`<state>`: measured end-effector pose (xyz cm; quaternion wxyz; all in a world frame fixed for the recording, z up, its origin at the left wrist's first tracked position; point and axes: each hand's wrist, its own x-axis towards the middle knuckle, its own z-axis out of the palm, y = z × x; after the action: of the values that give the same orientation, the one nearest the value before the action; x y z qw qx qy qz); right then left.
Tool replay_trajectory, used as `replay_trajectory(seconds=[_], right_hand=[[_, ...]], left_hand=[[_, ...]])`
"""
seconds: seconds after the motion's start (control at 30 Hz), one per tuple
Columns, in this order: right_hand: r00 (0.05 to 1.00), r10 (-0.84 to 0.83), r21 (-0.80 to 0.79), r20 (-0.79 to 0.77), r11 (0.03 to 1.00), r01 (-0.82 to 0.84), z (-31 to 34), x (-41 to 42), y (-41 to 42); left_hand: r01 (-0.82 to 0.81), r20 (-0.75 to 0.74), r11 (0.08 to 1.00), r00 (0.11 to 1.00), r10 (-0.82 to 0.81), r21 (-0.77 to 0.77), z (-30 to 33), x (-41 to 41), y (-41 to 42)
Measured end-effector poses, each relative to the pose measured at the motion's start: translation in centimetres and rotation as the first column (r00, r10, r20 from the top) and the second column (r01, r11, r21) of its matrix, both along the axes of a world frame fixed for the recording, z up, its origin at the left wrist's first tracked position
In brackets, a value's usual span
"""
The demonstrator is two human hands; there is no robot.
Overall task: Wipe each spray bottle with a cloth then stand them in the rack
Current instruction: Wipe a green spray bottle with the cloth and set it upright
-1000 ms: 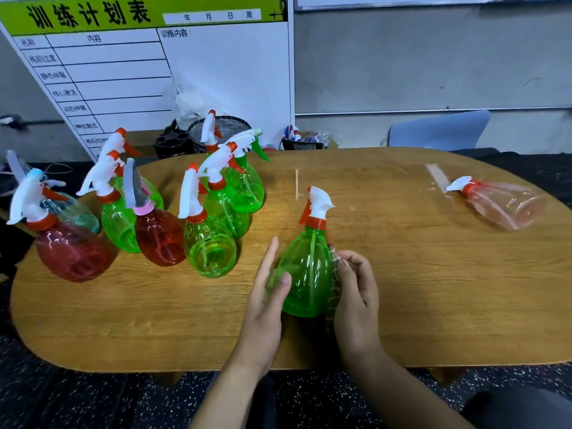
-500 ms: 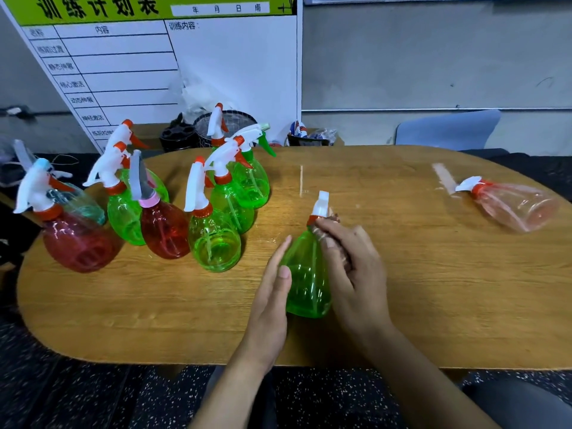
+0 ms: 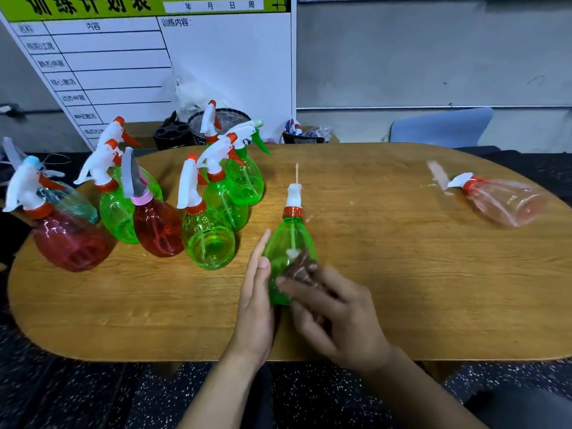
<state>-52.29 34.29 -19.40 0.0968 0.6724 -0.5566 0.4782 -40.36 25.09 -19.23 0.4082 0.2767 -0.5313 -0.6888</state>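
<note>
Bare worktop [image 3: 387, 258] opens wide to the right, only a pink bottle [image 3: 504, 201] lying far off (on its side); leftward, clustered upright bottles [image 3: 173, 209] crowd the way.

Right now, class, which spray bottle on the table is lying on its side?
The pale pink spray bottle at the table's far right, alone; every other bottle stands upright.

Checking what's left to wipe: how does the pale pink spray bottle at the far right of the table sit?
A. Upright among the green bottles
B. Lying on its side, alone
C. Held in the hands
B: the pale pink bottle lies on its side on the table, apart from the others.
</note>
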Motion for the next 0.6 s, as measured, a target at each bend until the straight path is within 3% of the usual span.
replay_trajectory(seconds=[0.13, 0.27, 0.47, 0.6], right_hand=[[0.946, -0.217, 0.02, 0.241, 0.976, 0.219, 1.8, -1.6, -1.3], [0.935, -0.284, 0.152, 0.21, 0.955, 0.256, 1.6, -1.5, -2.6], [0.998, 0.008, 0.08, 0.07, 0.997, -0.014, 0.0, -0.1, -0.6], [0.997, 0.074, 0.074, -0.015, 0.995, -0.072, -0.6, 0.3, 0.5]], left_hand=[[0.069, 0.135, 0.984, 0.99, -0.047, -0.166, -1.1, 0.0, 0.3], [0.071, 0.165, 0.982, 0.985, -0.042, -0.175, -1.3, 0.1, 0.1], [0.05, 0.07, 0.998, 0.996, -0.047, -0.039, -1.3, 0.3, -0.5], [0.063, 0.008, 0.998, 0.998, -0.063, 0.0, -0.7, 0.2, -0.2]])
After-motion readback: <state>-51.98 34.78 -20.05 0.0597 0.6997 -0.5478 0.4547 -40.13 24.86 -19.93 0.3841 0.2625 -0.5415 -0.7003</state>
